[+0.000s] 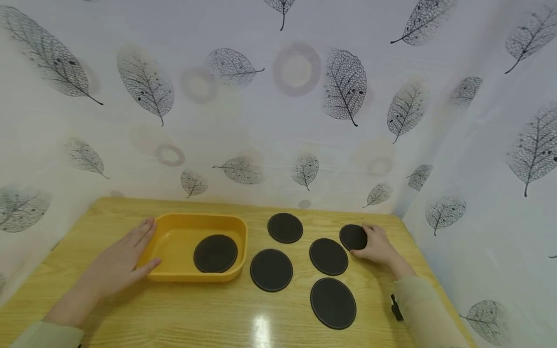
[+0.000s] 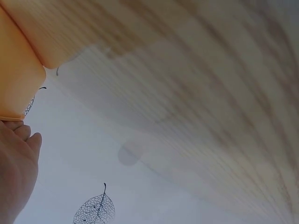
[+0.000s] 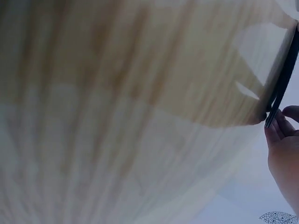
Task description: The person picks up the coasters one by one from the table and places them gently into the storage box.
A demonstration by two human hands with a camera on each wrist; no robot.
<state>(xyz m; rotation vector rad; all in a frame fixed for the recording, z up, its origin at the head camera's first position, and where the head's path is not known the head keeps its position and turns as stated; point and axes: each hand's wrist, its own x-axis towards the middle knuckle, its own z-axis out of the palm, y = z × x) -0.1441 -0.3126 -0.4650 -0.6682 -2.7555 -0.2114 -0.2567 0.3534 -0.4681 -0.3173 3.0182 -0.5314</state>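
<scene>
At the right of the head view, my right hand [image 1: 376, 245] pinches a thin black round coaster [image 1: 352, 237] by its right edge, thumb on the near side and fingers on the far side. The right wrist view shows this coaster [image 3: 284, 74] edge-on above the table, with the fingertips at its rim. My left hand [image 1: 119, 261] lies along the left end of a yellow tray [image 1: 171, 246], its fingers extended against the rim. One black coaster [image 1: 215, 253] lies flat inside the tray, toward its right end. The left wrist view catches the tray's outer wall [image 2: 18, 70] beside the fingers.
Several more black coasters lie flat between tray and right hand, among them a back one [image 1: 285, 227] and a front one [image 1: 333, 303]. The wooden table [image 1: 200, 314] meets a leaf-patterned curtain [image 1: 261, 121] at the back and right. A small black object [image 1: 396, 308] shows beside the right forearm.
</scene>
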